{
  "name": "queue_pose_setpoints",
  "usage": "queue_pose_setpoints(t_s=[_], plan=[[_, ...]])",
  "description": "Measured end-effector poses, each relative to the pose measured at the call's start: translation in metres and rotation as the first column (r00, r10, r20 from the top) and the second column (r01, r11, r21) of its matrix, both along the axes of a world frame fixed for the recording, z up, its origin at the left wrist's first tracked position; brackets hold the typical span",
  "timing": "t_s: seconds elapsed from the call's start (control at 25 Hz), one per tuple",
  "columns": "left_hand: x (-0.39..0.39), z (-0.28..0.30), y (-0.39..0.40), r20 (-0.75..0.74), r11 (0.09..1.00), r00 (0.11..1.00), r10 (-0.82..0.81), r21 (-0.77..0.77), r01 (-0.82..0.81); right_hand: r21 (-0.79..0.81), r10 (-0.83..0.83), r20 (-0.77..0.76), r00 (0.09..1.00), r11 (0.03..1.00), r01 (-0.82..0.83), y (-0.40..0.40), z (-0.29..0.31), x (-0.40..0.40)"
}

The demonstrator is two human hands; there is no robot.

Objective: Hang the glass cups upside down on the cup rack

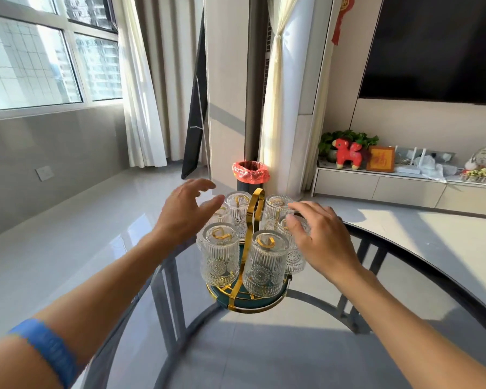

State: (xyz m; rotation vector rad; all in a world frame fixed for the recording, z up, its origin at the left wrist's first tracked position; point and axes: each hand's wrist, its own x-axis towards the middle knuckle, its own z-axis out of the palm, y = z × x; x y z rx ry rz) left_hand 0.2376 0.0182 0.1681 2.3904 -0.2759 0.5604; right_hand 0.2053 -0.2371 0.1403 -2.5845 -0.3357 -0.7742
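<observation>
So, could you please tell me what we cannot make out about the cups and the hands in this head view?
- Mid-left cup: mostly hidden behind the left hand; its seating cannot be judged.
- Mid-right cup: the right hand covers its top; touching or hovering cannot be told.
- Cup rack pegs: only gold tips show through the glass.
- Rack base: far side hidden by cups.

A: We log six clear ribbed glass cups (265,262), each with a pressed floral medallion, all upside down on the cup rack (254,242).

B: We confirm. Bases face up, and a gold peg tip shows through each base. The rack has a gold looped handle at centre and a round dark teal tray with gold trim, standing on the glass bench (264,346).
</observation>
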Motion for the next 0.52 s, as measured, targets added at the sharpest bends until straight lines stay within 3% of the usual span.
queue_pose_setpoints(t_s=[0.08, 0.16, 0.32, 0.52], plan=[[-0.031, -0.011, 0.002, 0.143, 0.936, 0.961, -0.236, 0.299, 0.185, -0.131, 0.128, 0.086, 0.988, 0.985, -0.116, 0.016, -0.003, -0.025], [-0.052, -0.034, 0.004, 0.079, 0.857, 0.937, -0.341, 0.437, 0.275, -0.238, 0.186, 0.033, 0.982, 0.956, -0.173, 0.027, -0.012, -0.037], [-0.077, -0.048, 0.013, 0.015, 0.912, 0.969, -0.246, 0.343, 0.226, -0.248, 0.132, -0.090, 0.987, 0.957, -0.151, 0.030, -0.022, -0.054], [-0.091, -0.041, 0.011, -0.039, 0.884, 0.979, -0.202, 0.422, 0.200, -0.241, 0.117, -0.168, 0.979, 0.958, -0.155, 0.034, -0.016, -0.074]])
